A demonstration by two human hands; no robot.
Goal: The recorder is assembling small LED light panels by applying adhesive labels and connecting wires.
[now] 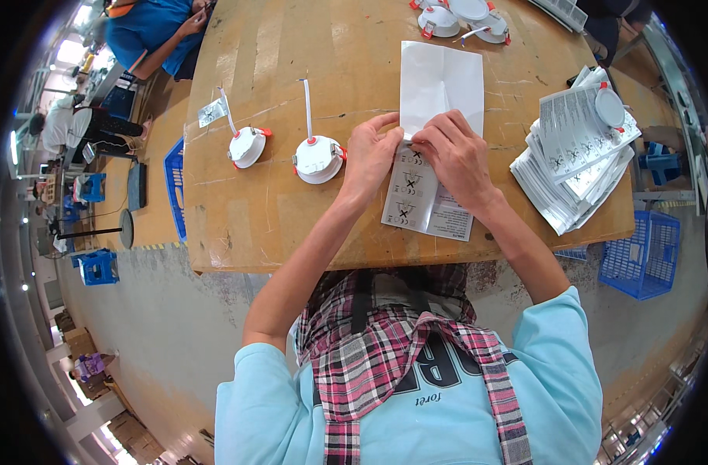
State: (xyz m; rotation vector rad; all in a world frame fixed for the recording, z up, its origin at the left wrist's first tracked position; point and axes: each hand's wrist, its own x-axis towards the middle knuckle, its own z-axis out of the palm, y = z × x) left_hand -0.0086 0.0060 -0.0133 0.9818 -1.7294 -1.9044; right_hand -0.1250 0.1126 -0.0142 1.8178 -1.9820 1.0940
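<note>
An instruction leaflet (431, 203) lies in front of me, its near part printed with small diagrams and its far part plain white with creases. My left hand (372, 157) pinches the leaflet's left edge between thumb and fingers near the middle. Beside it, my right hand (455, 157) has its fingers curled down onto the same spot, closed on the paper. Just left of my left hand, a round white downlight (318, 161) with red-tipped clips rests on the table, its white cable standing up. A second downlight (248, 147) sits farther left, with a silvery label (212, 112) at its cable.
A thick pile of leaflets (559, 186) is at the table's right, with a small white disc-shaped light (609, 107) on top. Several more downlights (439, 22) stand at the far edge. Blue baskets (639, 256) flank the worn table (261, 225). A person in blue (148, 35) is at the far left.
</note>
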